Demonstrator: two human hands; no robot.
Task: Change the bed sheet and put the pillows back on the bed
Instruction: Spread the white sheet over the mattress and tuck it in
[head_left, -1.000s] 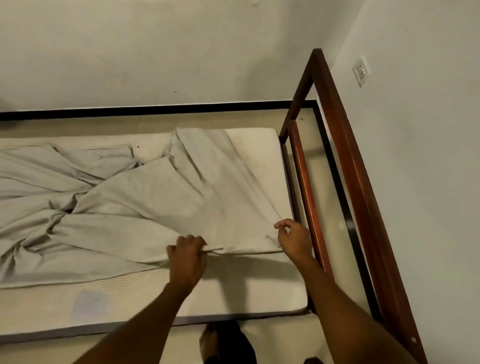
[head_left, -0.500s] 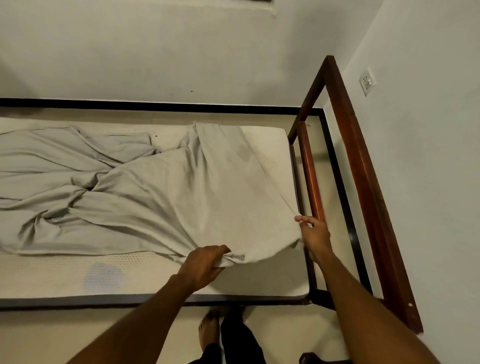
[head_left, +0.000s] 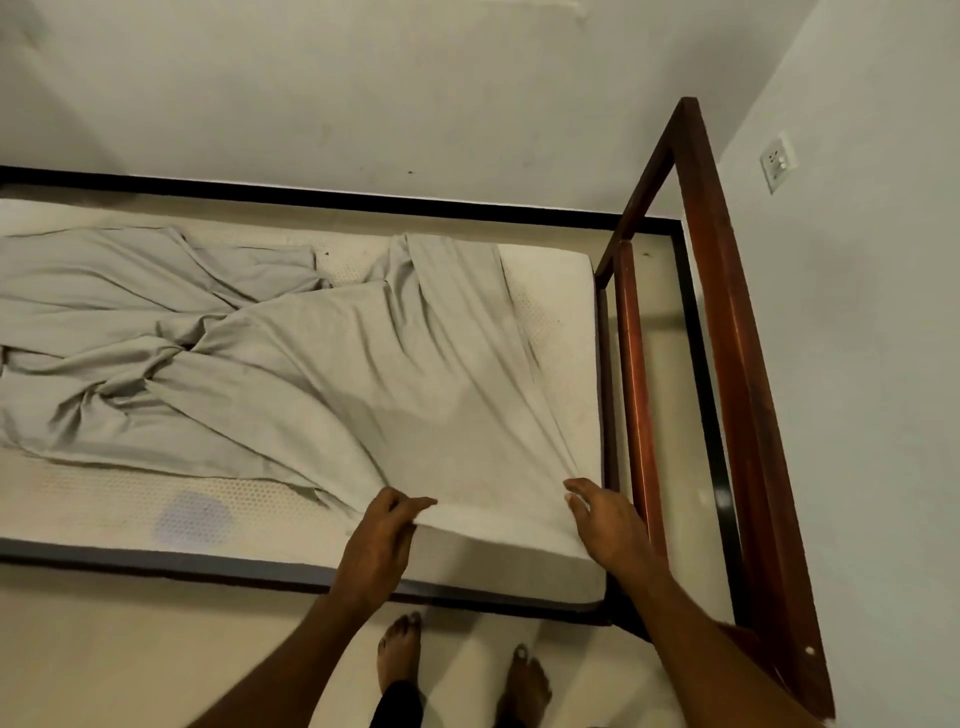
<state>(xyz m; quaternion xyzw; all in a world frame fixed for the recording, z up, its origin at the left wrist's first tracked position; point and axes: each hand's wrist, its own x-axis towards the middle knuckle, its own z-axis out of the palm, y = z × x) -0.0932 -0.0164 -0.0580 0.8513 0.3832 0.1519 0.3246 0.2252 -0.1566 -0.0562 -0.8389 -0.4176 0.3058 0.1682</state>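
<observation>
A grey bed sheet lies crumpled across a white mattress, bunched in folds toward the left. Its near right part is stretched flat over the mattress's near right corner. My left hand pinches the sheet's near edge between thumb and fingers. My right hand holds the sheet's corner at the mattress's right end, close to the bed frame; its fingertips are partly hidden behind the cloth. No pillows are in view.
A dark bed frame runs along the near side. A reddish wooden end frame stands at the right, close to the wall with a socket. My bare feet stand on the floor by the bed. A bluish stain marks the mattress.
Both hands have drawn the sheet's edge toward me and to the right, down to the mattress's near right corner. The sheet lies flatter on the right end.
</observation>
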